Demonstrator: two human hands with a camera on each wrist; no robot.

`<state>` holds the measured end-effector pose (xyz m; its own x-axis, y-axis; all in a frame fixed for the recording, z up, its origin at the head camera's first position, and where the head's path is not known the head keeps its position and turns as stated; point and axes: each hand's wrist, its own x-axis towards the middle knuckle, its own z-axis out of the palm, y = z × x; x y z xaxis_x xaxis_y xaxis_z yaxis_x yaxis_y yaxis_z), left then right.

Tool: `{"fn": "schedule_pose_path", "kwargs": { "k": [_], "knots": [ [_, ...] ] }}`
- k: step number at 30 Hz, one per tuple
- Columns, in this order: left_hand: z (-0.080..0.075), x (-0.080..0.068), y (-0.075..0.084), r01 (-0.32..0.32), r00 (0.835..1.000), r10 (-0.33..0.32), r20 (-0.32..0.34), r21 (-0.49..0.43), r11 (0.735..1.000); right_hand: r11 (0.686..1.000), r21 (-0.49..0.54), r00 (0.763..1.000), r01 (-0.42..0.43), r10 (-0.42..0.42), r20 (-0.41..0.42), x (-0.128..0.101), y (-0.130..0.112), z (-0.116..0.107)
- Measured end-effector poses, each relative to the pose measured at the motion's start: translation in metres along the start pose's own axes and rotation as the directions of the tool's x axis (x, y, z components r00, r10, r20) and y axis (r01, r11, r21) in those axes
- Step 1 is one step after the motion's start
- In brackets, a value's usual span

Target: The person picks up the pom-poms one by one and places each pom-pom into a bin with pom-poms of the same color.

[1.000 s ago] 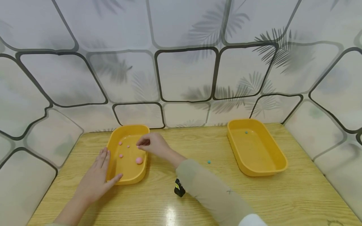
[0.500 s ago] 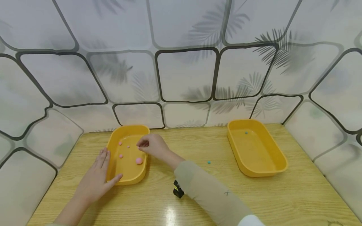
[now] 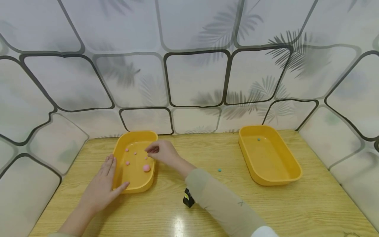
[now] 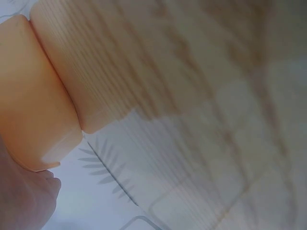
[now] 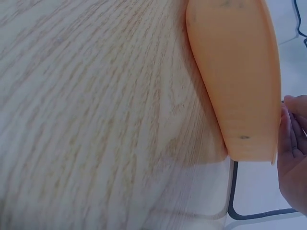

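Both our hands are working at the left yellow tray (image 3: 130,187): our left hand (image 3: 102,187) is lying flat with fingers straight against its left wall and thumb at the near rim, seemingly steadying it, while our right hand (image 3: 162,152) is hovering over its far right corner with fingertips drawn together, though we cannot tell whether they are pinching anything. We are counting two yellow trays on the wooden table (image 3: 207,210), the right tray (image 3: 284,179) standing well apart. Inside the left tray we are seeing one larger pink ball (image 3: 146,168) and four small pink beads (image 3: 128,163); one teal bead (image 3: 259,139) is sitting in the right tray, and another loose teal bead (image 3: 219,170) is lying between the trays.
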<state>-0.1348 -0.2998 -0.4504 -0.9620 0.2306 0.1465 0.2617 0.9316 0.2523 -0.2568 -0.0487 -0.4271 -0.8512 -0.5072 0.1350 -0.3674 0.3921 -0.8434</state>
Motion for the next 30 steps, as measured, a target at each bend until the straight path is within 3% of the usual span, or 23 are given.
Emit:
{"fn": "schedule_pose_path", "kwargs": {
  "k": [13, 23, 30],
  "knots": [
    [0.000, 0.001, 0.000, 0.003, 1.000, -0.002, 0.006, -0.011, 1.000, 0.998, 0.053, 0.997, -0.019, 0.015, 0.075, -0.011, 0.001, -0.024],
    [0.000, -0.001, -0.001, -0.001, 1.000, 0.001, -0.001, -0.001, 1.000, 1.000, 0.005, 0.997, 0.031, -0.031, 0.075, -0.024, -0.007, -0.058],
    [-0.001, 0.000, 0.001, -0.007, 1.000, 0.007, -0.002, 0.002, 1.000, 0.999, 0.025, 0.998, 0.042, -0.043, 0.045, -0.040, -0.014, -0.086]
  ]
}}
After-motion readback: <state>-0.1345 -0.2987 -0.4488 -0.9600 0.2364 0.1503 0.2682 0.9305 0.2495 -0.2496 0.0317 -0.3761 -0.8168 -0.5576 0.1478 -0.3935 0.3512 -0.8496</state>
